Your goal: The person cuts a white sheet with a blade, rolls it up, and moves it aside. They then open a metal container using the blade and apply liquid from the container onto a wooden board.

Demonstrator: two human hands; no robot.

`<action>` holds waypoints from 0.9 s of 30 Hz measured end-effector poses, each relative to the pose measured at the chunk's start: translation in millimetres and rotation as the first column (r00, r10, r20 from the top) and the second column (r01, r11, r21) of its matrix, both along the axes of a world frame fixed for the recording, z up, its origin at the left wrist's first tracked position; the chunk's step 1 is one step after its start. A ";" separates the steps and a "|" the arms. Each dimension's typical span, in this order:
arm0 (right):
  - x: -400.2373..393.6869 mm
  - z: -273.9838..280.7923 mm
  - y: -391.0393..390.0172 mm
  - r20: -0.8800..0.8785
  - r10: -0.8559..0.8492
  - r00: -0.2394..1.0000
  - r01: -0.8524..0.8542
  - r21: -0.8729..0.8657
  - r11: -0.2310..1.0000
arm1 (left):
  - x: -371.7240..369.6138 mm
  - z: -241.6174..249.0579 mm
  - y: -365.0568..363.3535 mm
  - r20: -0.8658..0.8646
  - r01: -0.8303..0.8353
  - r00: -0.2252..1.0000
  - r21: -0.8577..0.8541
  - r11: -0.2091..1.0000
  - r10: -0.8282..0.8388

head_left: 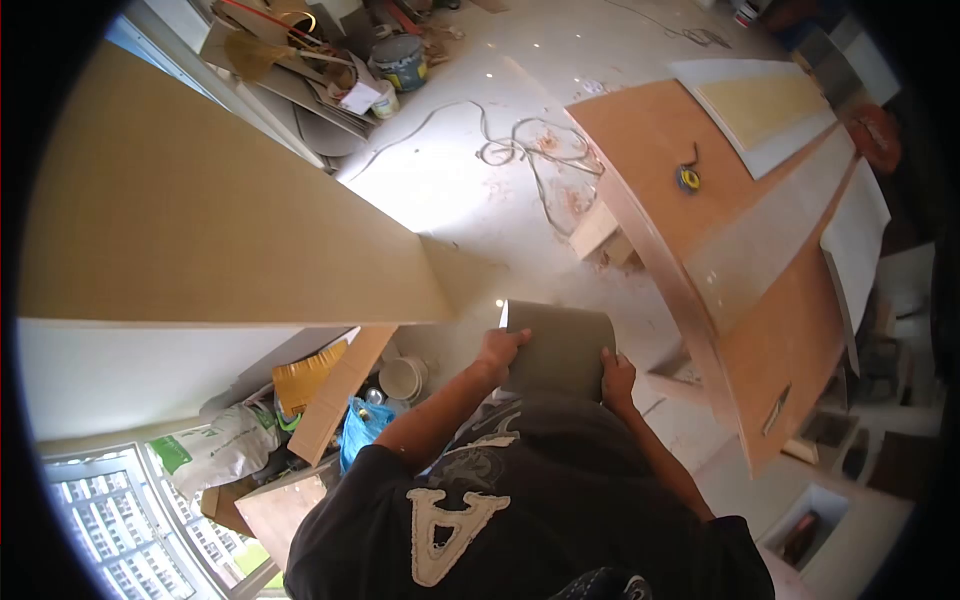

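Observation:
A grey-brown sheet point(560, 345), bowed over at its right side, is held in front of my body at waist height. My left hand point(502, 352) grips its left edge, where a strip of white shows. On the opposite edge, my right hand point(618, 377) is closed with the thumb up. Part of the sheet's near end is hidden behind my dark shirt. Close to my left hand stands a tall tan panel point(220, 210), its lower corner just beyond the wrist.
To the right is a workbench point(640, 150) with boards, a tape measure point(688, 178) and a utility knife point(776, 410) on it. A cable point(520, 150) coils over the dusty floor. Buckets point(400, 62) and scrap stand at the back left; a blue bag point(362, 430) lies near my left elbow.

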State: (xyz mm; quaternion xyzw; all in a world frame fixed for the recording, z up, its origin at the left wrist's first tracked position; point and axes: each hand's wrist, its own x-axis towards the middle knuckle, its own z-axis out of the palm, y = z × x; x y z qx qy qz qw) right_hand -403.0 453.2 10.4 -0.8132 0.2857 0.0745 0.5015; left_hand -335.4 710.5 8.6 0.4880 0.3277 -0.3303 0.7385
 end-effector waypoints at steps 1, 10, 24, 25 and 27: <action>16.3 -13.1 -0.1 0.076 0.012 0.997 -0.010 -0.025 1.000 | 13.3 -3.7 0.3 -0.054 -0.004 0.999 0.036 0.999 0.005; 227.3 -11.3 25.0 0.256 0.162 0.953 -0.218 0.204 0.954 | 157.9 62.3 32.7 0.081 -0.243 0.969 0.156 0.957 0.233; 483.8 7.1 135.4 0.345 0.462 0.817 -0.529 0.132 0.838 | 328.0 87.0 118.9 0.252 -0.545 0.824 0.104 0.832 0.508; 504.7 2.5 143.5 0.335 0.457 0.824 -0.519 0.120 0.847 | 352.7 79.3 128.9 0.261 -0.537 0.823 0.069 0.841 0.505; 548.8 -8.4 155.3 0.275 0.468 0.840 -0.490 0.016 0.871 | 401.3 67.3 146.7 0.261 -0.508 0.832 0.002 0.861 0.490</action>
